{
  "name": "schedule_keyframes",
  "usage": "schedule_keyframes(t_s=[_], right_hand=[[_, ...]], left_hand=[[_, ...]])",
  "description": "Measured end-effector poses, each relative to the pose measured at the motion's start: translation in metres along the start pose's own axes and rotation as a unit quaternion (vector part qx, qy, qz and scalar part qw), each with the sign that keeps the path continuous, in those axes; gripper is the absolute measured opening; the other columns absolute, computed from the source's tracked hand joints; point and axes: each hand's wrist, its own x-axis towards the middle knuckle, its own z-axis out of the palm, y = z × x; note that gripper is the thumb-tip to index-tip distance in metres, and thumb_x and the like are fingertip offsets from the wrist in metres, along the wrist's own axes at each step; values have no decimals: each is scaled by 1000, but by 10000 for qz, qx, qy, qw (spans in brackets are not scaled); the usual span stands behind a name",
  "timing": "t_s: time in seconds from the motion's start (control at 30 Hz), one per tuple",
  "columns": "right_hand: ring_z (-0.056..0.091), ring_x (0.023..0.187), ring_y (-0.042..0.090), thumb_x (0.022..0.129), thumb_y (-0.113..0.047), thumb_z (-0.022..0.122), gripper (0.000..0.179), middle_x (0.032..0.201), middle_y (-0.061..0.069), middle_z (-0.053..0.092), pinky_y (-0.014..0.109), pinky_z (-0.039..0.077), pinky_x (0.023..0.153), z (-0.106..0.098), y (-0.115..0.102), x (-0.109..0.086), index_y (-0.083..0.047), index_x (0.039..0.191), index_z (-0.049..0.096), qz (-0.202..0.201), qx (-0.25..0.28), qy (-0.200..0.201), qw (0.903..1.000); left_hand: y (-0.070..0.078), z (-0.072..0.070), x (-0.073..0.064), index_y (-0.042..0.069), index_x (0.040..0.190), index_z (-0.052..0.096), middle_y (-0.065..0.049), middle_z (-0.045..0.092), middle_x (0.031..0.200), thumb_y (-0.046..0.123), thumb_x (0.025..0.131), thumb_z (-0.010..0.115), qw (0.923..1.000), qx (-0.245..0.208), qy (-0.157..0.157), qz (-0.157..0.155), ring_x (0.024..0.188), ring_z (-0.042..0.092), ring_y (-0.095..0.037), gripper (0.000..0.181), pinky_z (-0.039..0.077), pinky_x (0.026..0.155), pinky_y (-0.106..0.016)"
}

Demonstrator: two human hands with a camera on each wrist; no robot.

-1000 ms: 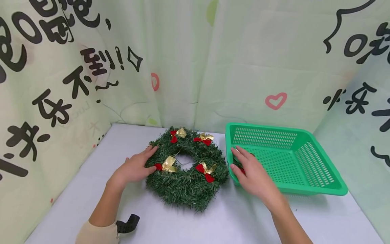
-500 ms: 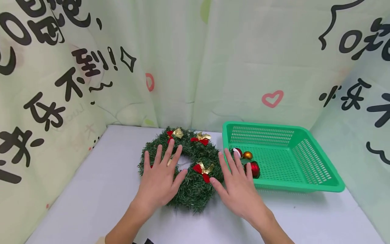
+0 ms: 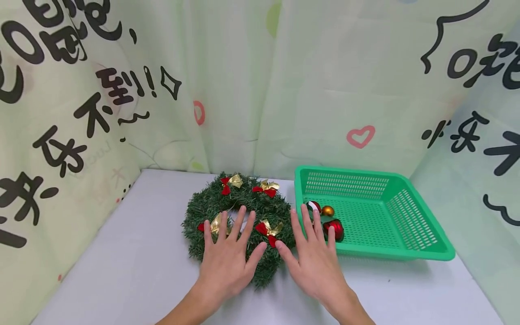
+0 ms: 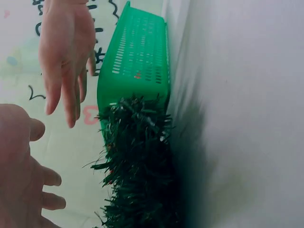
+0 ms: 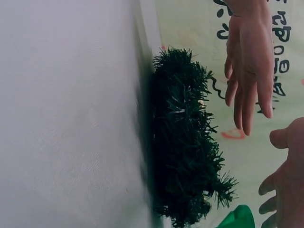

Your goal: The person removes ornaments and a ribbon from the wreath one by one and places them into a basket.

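A green tinsel wreath (image 3: 203, 205) lies on the white table, carrying several red and gold bows (image 3: 268, 231). My left hand (image 3: 227, 266) is spread palm down over its near side, hiding part of the ring. Beside it, my right hand (image 3: 317, 266) is likewise spread, between the wreath's right edge and the green basket (image 3: 398, 250). Both hold nothing. In the left wrist view, the hands hover above the height of the wreath (image 4: 137, 161). The right wrist view shows a gap between the fingers and the wreath (image 5: 183, 137).
Inside the basket's left end lie a red ornament (image 3: 335, 230), a small gold ball (image 3: 327, 211) and a red and white ornament (image 3: 314, 206), partly behind my right fingers. A printed curtain (image 3: 243, 90) encloses the table at the back and sides.
My left hand has left the wreath's left side and moved right and nearer me. My right hand has come out from the basket's left rim toward me. Both have spread their fingers.
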Motion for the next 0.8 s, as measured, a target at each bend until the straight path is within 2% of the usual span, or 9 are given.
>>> schedule_keyframes(t_s=[0.13,0.43,0.8], right_hand=[[-2,163,40,106,-58,48,82,177,10,6,76,4,121,2,0,-1,-15,168,17,14,-45,-2,10000],[-4,163,39,106,-58,47,82,177,8,2,76,4,121,-1,1,0,-17,168,14,11,-76,25,10000],[-3,162,41,106,-59,47,82,177,9,3,77,4,120,-2,2,2,-14,168,17,60,-21,-55,10000]], left_hand=[[1,3,-2,28,167,25,2,19,175,67,106,30,10000,-30,17,-36,161,12,-41,73,3,124,-73],[1,0,1,29,167,24,4,19,174,69,106,27,9999,37,122,-53,160,15,-41,73,5,124,-73],[0,2,3,28,167,25,3,20,174,70,106,26,10000,-3,20,-66,160,15,-42,74,5,124,-73]])
